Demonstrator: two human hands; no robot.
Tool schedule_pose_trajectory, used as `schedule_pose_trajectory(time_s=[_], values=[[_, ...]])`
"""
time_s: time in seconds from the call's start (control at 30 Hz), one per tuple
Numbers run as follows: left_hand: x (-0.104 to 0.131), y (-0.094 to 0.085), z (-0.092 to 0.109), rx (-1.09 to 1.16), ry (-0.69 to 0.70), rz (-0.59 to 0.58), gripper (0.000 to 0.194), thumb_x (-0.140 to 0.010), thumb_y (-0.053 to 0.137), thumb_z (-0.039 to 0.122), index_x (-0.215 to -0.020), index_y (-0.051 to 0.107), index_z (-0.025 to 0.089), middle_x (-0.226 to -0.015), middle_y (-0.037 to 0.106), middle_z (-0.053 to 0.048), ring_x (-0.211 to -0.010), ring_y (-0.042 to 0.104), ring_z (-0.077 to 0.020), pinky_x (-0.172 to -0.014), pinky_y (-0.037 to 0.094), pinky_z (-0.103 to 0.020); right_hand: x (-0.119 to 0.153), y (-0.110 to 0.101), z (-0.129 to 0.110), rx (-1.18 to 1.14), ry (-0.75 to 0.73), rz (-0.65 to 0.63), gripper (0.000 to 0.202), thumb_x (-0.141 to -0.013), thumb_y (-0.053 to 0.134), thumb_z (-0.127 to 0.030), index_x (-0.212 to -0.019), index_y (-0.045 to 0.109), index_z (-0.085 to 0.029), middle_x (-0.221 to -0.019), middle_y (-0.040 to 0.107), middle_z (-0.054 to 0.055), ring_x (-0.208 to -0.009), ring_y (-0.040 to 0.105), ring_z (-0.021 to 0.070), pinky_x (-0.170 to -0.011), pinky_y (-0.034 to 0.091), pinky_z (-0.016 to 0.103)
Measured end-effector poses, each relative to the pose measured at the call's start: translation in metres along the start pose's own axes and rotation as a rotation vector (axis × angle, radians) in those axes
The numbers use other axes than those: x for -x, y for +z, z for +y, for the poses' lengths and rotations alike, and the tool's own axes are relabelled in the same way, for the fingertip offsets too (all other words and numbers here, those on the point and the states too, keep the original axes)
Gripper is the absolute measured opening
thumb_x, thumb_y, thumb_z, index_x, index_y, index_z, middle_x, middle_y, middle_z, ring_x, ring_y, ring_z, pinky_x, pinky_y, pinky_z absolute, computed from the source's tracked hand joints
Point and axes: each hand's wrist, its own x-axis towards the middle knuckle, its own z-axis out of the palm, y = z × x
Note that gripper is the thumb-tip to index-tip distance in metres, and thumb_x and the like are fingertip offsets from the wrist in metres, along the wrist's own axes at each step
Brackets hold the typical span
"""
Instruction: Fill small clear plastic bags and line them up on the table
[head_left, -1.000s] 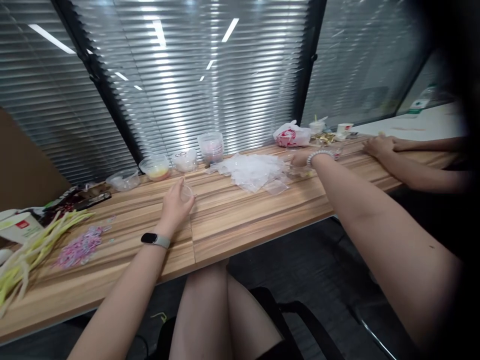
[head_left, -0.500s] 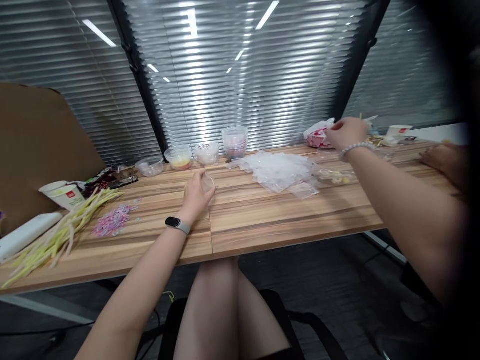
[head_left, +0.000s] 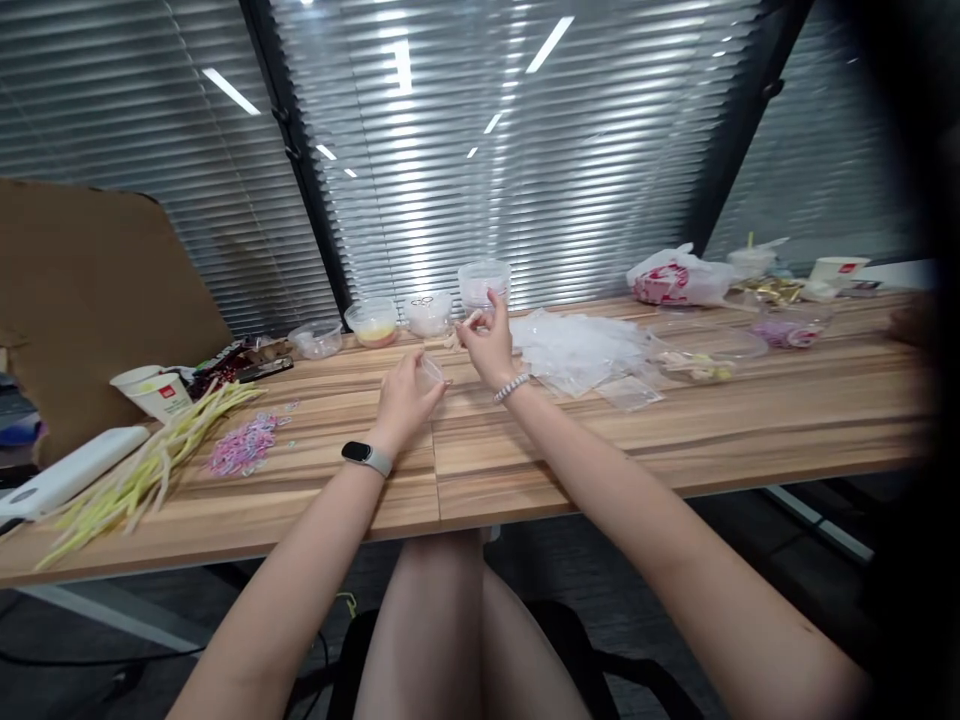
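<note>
My left hand (head_left: 405,398), with a grey wristband, is closed on a small clear plastic cup (head_left: 430,372) just above the wooden table (head_left: 517,455). To its right, my right hand (head_left: 491,345) pinches a small cream-coloured piece (head_left: 472,322) close to the cup's upper right. What kind of piece it is, I cannot make out. Behind my hands stand a stack of clear tubs (head_left: 484,283), a clear tub with white contents (head_left: 427,314) and one with yellow contents (head_left: 373,325). Clear plastic bags (head_left: 581,350) lie in a heap beside my right hand.
Yellow and cream fuzzy stems (head_left: 142,460) and a pile of pink-purple bits (head_left: 244,445) lie at left, near paper cups (head_left: 161,392) and a long white device (head_left: 82,470). A red-and-white carrier bag (head_left: 679,280) sits at back right, near a bag with pale pieces (head_left: 694,366).
My right hand has come from the far right, by the carrier bag, to beside my left hand, now with a small pale piece. My left hand keeps the cup. The view has shifted slightly.
</note>
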Motion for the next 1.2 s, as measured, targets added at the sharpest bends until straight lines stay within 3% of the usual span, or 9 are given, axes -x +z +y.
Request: schedule_pose_trajectory(time_s=[0.1, 0.23, 0.37, 0.7, 0.93, 1.07, 1.2], values=[[-0.001, 0.003, -0.001, -0.003, 0.022, -0.02, 0.062, -0.077, 0.069, 0.042, -0.128, 0.048, 0.016, -0.119, 0.058, -0.012, -0.113, 0.054, -0.0287, -0.097, 0.042, -0.043, 0.017, 0.001, 0.0, -0.175, 0.135, 0.085, 0.052, -0.072, 0.067, -0.038, -0.117, 0.046, -0.021, -0.088, 0.054, 0.002, -0.074, 0.059, 0.0133, -0.069, 0.053, 0.028], [-0.001, 0.005, -0.003, -0.006, 0.008, -0.017, 0.064, -0.076, 0.069, 0.044, -0.129, 0.048, 0.015, -0.12, 0.058, -0.013, -0.113, 0.054, -0.0293, -0.097, 0.042, -0.043, 0.033, 0.001, -0.012, -0.378, 0.269, 0.115, 0.043, -0.066, 0.073, -0.041, -0.091, 0.046, -0.019, -0.081, 0.054, 0.0, -0.075, 0.06, 0.0132, -0.073, 0.055, 0.03], [-0.001, 0.001, -0.002, 0.006, -0.027, 0.014, 0.062, -0.076, 0.07, 0.043, -0.127, 0.048, 0.016, -0.118, 0.059, -0.013, -0.111, 0.055, -0.0301, -0.093, 0.044, -0.043, 0.041, 0.005, -0.019, -0.282, 0.194, 0.091, 0.039, -0.066, 0.074, -0.043, -0.08, 0.047, -0.018, -0.081, 0.058, 0.002, -0.078, 0.059, 0.0146, -0.077, 0.053, 0.031], [0.001, -0.005, 0.003, -0.019, -0.068, 0.08, 0.061, -0.079, 0.068, 0.046, -0.128, 0.046, 0.018, -0.121, 0.057, -0.012, -0.114, 0.053, -0.0289, -0.093, 0.043, -0.041, 0.048, 0.001, -0.022, -0.075, 0.103, 0.001, 0.031, -0.068, 0.074, -0.039, -0.079, 0.056, -0.018, -0.082, 0.061, 0.004, -0.077, 0.059, 0.0173, -0.069, 0.05, 0.03], [-0.003, -0.003, -0.001, -0.132, -0.004, 0.154, 0.061, -0.077, 0.069, 0.04, -0.128, 0.048, 0.016, -0.12, 0.057, -0.012, -0.114, 0.051, -0.0296, -0.098, 0.039, -0.041, 0.049, -0.001, -0.027, 0.007, 0.033, -0.164, 0.024, -0.069, 0.073, -0.037, -0.072, 0.059, -0.018, -0.075, 0.06, 0.002, -0.071, 0.054, 0.015, -0.066, 0.045, 0.029], [-0.004, -0.007, -0.001, -0.157, 0.068, 0.139, 0.058, -0.078, 0.067, 0.034, -0.13, 0.048, 0.018, -0.125, 0.054, -0.01, -0.118, 0.047, -0.028, -0.103, 0.033, -0.04, 0.049, -0.002, -0.025, -0.037, 0.1, -0.198, 0.031, -0.068, 0.075, -0.041, -0.079, 0.061, -0.017, -0.08, 0.062, 0.003, -0.074, 0.057, 0.0155, -0.066, 0.048, 0.028], [-0.003, -0.009, -0.001, -0.162, 0.131, 0.1, 0.054, -0.078, 0.067, 0.032, -0.127, 0.05, 0.019, -0.125, 0.054, -0.008, -0.118, 0.046, -0.0266, -0.104, 0.032, -0.039, 0.048, -0.003, -0.022, -0.017, 0.146, -0.223, 0.031, -0.068, 0.074, -0.042, -0.074, 0.062, -0.015, -0.075, 0.063, 0.005, -0.07, 0.058, 0.0155, -0.063, 0.048, 0.029]])
